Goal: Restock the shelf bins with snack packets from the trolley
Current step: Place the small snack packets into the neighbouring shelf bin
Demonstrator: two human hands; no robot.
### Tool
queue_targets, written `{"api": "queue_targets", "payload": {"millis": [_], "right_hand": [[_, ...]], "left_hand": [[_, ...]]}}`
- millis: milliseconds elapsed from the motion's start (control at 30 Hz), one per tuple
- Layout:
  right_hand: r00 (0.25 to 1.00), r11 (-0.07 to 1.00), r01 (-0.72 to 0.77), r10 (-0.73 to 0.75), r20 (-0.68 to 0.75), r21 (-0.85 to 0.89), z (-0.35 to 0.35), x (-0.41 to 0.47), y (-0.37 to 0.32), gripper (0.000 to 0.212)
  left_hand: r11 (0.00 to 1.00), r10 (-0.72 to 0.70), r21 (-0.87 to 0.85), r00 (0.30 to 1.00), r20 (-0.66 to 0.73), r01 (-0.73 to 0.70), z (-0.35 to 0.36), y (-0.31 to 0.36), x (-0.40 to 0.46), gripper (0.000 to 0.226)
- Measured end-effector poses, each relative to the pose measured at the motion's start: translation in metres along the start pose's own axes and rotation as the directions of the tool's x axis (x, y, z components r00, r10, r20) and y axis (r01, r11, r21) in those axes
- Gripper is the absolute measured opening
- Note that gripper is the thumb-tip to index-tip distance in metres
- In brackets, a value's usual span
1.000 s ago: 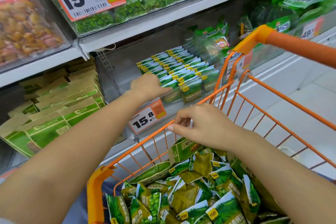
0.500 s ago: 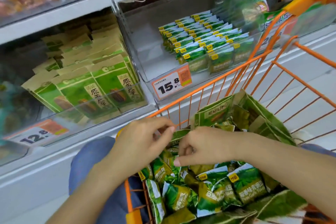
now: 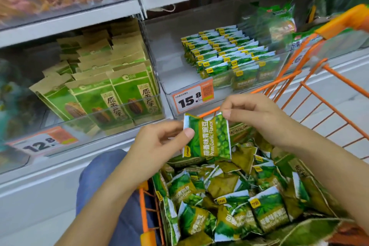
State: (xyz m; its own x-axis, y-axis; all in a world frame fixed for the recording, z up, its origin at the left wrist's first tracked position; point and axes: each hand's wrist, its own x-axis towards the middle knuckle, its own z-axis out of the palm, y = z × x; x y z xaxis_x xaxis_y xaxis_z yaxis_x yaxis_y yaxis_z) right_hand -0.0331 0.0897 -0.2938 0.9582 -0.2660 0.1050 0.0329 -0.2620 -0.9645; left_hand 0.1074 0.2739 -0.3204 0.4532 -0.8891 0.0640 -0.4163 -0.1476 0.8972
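Holding one packet pinched between left hand and right hand; bin beyond part-filled, trolley below holds many more.

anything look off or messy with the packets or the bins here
Nothing looks damaged or spilled. The green garlic-pea snack packet, pinched by the left hand and right hand, looks intact. Packets lie jumbled in the orange wire trolley, while the clear shelf bin holds neat rows on its right side only; its left side is bare.

Left hand and right hand pinch one green pea packet above a packet-filled orange trolley.
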Motion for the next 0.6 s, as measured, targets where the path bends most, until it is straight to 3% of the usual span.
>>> {"api": "queue_targets", "payload": {"millis": [133, 200, 233, 367, 500, 600], "right_hand": [[0.999, 0.999, 0.045, -0.046, -0.025, -0.022, 0.006, -0.001, 0.000, 0.016], [0.997, 0.997, 0.055, -0.058, -0.049, -0.056, 0.006, 0.000, 0.000, 0.021], [0.996, 0.997, 0.058, -0.061, -0.067, -0.053, 0.006, 0.000, -0.001, 0.022], [0.990, 0.995, 0.089, -0.094, -0.106, -0.047, 0.010, 0.000, -0.004, 0.018], [0.989, 0.997, 0.050, -0.058, -0.138, -0.065, 0.016, 0.000, -0.008, 0.022], [0.973, 0.995, 0.045, -0.064, -0.221, -0.088, 0.007, 0.002, -0.002, 0.019]], "left_hand": [[0.999, 0.004, -0.039, 1.000, -0.011, -0.005, -0.005, 0.003, 0.000, 0.060], [0.998, 0.015, -0.064, 0.997, -0.070, -0.020, -0.005, 0.003, 0.001, 0.081], [0.995, 0.022, -0.090, 0.994, -0.108, -0.032, -0.006, 0.003, 0.001, 0.082], [0.979, 0.014, -0.200, 0.983, -0.184, -0.051, -0.007, -0.001, 0.001, 0.071], [0.952, -0.035, -0.300, 0.956, -0.290, -0.056, 0.001, 0.012, 0.008, 0.029], [0.983, 0.029, -0.162, 0.947, -0.320, -0.084, -0.001, 0.028, 0.026, 0.030]]}}
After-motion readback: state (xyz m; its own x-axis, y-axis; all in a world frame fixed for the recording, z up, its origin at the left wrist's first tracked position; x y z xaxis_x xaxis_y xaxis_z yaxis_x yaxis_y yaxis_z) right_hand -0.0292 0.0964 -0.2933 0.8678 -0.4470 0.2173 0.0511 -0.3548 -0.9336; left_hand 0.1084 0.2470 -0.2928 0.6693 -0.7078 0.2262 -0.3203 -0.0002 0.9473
